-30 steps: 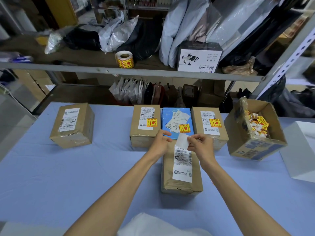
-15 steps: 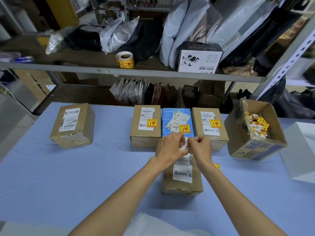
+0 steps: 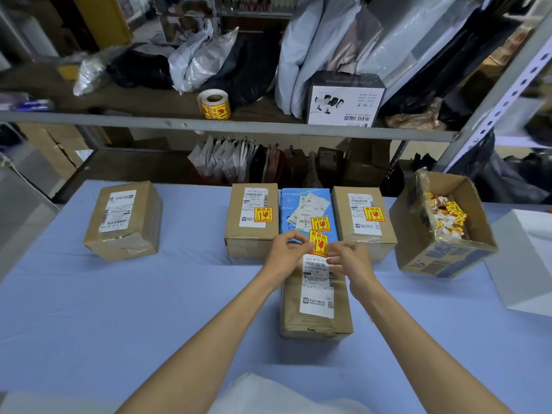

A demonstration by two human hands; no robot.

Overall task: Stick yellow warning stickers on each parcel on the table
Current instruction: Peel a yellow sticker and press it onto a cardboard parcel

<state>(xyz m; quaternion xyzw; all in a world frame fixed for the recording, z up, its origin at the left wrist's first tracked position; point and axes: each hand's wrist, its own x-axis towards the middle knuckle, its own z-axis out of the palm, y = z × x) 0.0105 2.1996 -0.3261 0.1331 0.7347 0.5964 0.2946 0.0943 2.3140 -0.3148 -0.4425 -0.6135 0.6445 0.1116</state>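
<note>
At mid-left of the frame, your left box (image 3: 124, 219) sits apart from the others, showing a white label on top. Above it, in the upper left, the shelf (image 3: 89, 116) carries crumpled bags (image 3: 191, 61) and, further along, a roll (image 3: 214, 104) of yellow stickers.

Towards the centre, three parcels stand side by side in a row: a brown box (image 3: 252, 231), a blue parcel (image 3: 298, 204) and another box (image 3: 363, 234), each with a yellow sticker on top.

Just in front of that row, the near box (image 3: 316, 309) lies lengthwise towards you, white label up. Your left hand (image 3: 286, 252) pinches the left edge of the sticker (image 3: 319, 242), held up over the far end of this box, so it covers part of the blue parcel behind. Your right hand (image 3: 349, 262) has curled fingers at the sticker's lower right corner; you cannot tell whether they pinch it or only touch it. Both hands hide the far end of the near box.

At the upper centre-right, a printed box (image 3: 343, 100) stands on the shelf among grey bags. At mid-right, a tilted open carton (image 3: 448, 255) holds yellow and white scraps, and a white box (image 3: 525, 258) lies at the right edge.

Everything rests on a table (image 3: 119, 309) with a pale blue cover, in a storeroom with metal racking.
</note>
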